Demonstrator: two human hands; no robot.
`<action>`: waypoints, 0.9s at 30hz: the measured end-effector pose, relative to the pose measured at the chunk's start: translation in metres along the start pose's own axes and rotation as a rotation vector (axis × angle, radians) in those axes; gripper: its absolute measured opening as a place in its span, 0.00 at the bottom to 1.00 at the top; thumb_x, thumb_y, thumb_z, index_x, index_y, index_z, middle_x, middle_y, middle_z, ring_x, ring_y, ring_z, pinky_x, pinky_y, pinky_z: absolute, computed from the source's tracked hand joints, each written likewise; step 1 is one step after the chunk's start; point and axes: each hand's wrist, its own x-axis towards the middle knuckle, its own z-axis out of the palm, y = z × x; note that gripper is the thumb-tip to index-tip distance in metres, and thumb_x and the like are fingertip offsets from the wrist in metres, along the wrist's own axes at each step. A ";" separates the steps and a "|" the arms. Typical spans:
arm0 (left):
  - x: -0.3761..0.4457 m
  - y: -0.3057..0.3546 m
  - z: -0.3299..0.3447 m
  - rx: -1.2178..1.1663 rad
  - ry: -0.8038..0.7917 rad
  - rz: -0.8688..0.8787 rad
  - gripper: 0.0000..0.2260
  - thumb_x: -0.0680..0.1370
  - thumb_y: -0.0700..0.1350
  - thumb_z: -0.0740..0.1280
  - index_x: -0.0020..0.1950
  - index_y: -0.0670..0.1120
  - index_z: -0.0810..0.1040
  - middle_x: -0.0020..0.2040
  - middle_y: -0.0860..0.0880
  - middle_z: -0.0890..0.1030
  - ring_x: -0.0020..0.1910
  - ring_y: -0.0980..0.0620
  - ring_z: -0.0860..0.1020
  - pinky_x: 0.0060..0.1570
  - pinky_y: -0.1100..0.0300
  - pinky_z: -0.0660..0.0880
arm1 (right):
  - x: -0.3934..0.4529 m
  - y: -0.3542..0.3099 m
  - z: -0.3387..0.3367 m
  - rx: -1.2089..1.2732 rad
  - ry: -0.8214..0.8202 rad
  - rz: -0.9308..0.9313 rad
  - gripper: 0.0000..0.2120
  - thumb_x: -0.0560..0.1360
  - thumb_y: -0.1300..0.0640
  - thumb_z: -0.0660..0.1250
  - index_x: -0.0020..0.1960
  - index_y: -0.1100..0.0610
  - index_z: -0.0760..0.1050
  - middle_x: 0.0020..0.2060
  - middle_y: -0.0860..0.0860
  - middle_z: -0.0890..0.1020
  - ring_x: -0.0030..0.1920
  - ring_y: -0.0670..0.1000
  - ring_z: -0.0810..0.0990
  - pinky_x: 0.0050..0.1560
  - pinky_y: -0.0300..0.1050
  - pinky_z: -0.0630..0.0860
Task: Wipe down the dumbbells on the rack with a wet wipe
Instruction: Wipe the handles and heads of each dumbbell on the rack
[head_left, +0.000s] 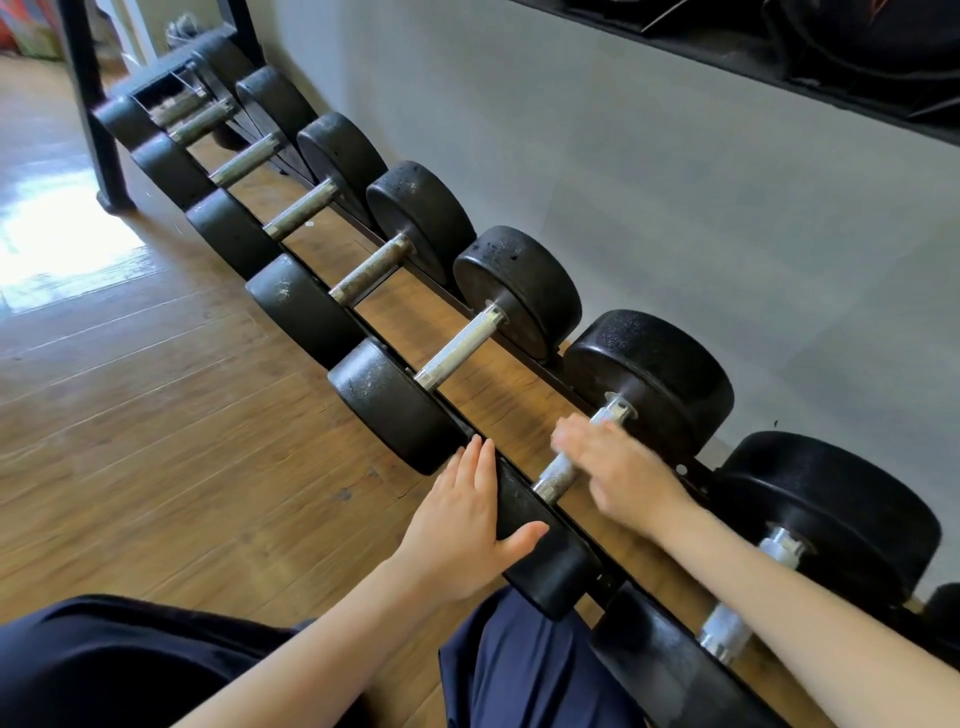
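Head view looks down along a low black rack (524, 470) that runs diagonally from the lower right to the upper left, set on a wooden floor (156, 415) beside a grey wall (675, 182). A row of black dumbbells lies across the rack, each with round rubber heads and a knurled metal handle between them.

Left hand (462, 525) rests flat on the near head (540, 551) of the second dumbbell from the near end, its fingers (475, 462) straight and close together over the top of the head, thumb spread along the side facing the person. It grips nothing.

Right hand (618, 467) lies over the metal handle (558, 473) of that same dumbbell, between the near head and the far head (654, 374). It is motion-blurred, so I cannot tell whether its fingers are curled round the handle or merely laid on it. No wet wipe can be made out under the hand; blur and the hand itself hide that spot.

Right forearm crosses above the handle of the nearest dumbbell (831, 519) at the lower right. Beyond the hands, the next dumbbell (462, 343) has a bright silver handle, and those farther up the row have duller, rust-tinted ones. Dark blue clothing (519, 665) covers the person's knees at the bottom edge.
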 end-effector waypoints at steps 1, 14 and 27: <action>0.000 0.000 0.000 0.000 -0.003 -0.001 0.43 0.78 0.67 0.56 0.79 0.44 0.37 0.80 0.46 0.40 0.79 0.48 0.42 0.74 0.59 0.42 | 0.001 0.008 -0.002 0.028 0.016 0.112 0.27 0.66 0.67 0.59 0.64 0.61 0.73 0.61 0.57 0.78 0.64 0.56 0.74 0.59 0.60 0.75; 0.001 0.000 0.000 0.005 0.000 0.002 0.43 0.78 0.67 0.55 0.79 0.44 0.37 0.80 0.46 0.41 0.79 0.49 0.42 0.74 0.59 0.41 | -0.004 0.010 -0.001 0.079 0.020 0.051 0.30 0.64 0.70 0.62 0.66 0.59 0.71 0.64 0.56 0.76 0.68 0.55 0.70 0.61 0.60 0.74; 0.002 -0.007 -0.003 0.004 -0.037 0.041 0.44 0.77 0.68 0.55 0.79 0.45 0.36 0.80 0.46 0.40 0.79 0.49 0.42 0.74 0.59 0.41 | -0.002 -0.004 0.004 0.074 0.035 0.224 0.37 0.58 0.76 0.69 0.67 0.62 0.71 0.66 0.59 0.74 0.69 0.58 0.67 0.64 0.65 0.67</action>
